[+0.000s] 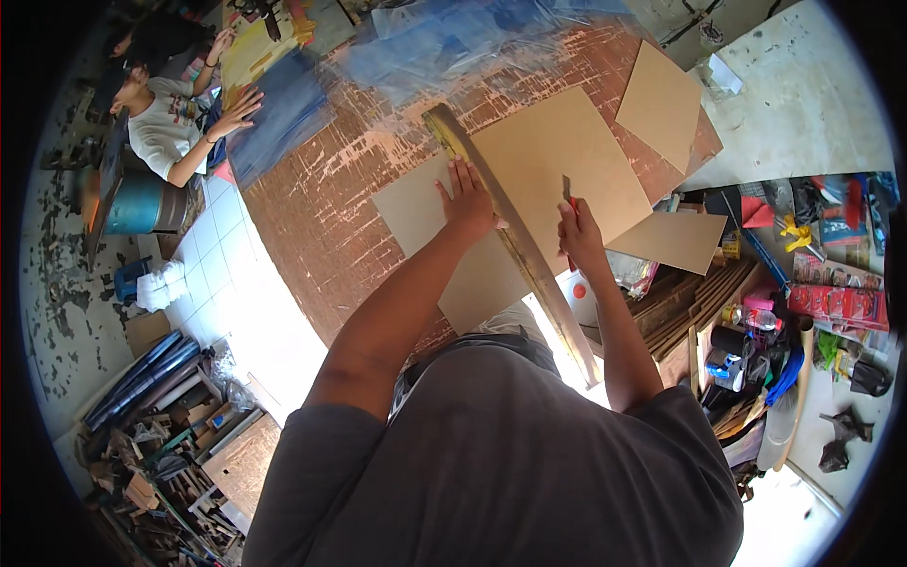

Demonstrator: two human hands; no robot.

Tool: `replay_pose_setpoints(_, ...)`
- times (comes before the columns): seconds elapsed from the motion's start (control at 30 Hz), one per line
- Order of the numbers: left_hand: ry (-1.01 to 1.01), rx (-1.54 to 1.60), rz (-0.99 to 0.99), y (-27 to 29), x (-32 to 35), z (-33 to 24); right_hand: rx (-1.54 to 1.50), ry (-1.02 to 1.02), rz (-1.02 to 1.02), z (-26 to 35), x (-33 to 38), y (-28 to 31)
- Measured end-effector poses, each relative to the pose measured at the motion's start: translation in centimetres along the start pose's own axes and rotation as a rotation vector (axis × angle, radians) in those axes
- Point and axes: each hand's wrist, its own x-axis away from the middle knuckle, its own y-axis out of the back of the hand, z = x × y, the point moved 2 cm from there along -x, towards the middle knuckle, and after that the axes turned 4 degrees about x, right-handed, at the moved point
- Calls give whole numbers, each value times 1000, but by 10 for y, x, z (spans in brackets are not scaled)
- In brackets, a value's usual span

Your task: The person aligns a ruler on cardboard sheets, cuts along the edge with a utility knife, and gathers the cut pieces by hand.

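1. Head view: I see my left hand [468, 200] pressed flat, fingers spread wide, on a long wooden straightedge [515, 248] and the cardboard sheet [529, 189] under it.
2. The straightedge lies on the worn reddish-brown tabletop [312, 217]. Its long axis runs diagonally, the far end pointing up and to the left at the middle of the tabletop, the near end coming down and to the right past the tabletop's edge beside my right forearm.
3. My right hand [578, 230] is closed in a narrow grip round a utility knife [568, 194], whose blade end points away from me and rests on the cardboard just to the right of the straightedge.
4. The cardboard sheet is large and tan, lying flat across the tabletop on both sides of the straightedge.
5. A smaller cardboard piece [661, 102] lies farther off to the right, and another [675, 241] hangs over the tabletop's right edge.
6. Blue plastic sheeting [444, 42] covers the far end of the tabletop.
7. Far left, another person [165, 123] sits with one hand on the blue sheeting.
8. Scrap wood [179, 463] is piled on the floor lower left; assorted clutter [812, 283] crowds the right.
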Motion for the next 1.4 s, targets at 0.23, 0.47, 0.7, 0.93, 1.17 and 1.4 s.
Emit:
replay_pose_setpoints(0.23, 23, -14, 25, -1, -6, -4, 468, 283, 105, 46, -66, -57)
replay_pose_setpoints(0.47, -61, 48, -60, -5, -3, 4, 816, 370, 148, 76, -113, -102)
replay_pose_setpoints(0.7, -46, 39, -61, -3, -2, 5, 861, 468, 150, 74, -132, -123)
replay_pose_setpoints(0.93, -13, 102, -32, -4, -4, 4, 909, 445, 193, 76, -130, -126)
replay_pose_setpoints(1.17, -7, 60, -20, -1, -1, -1, 896, 362, 231, 80, -125, -122)
replay_pose_setpoints(1.4, -9, 76, -9, -1, -3, 2, 957, 294, 276, 64, -97, -101)
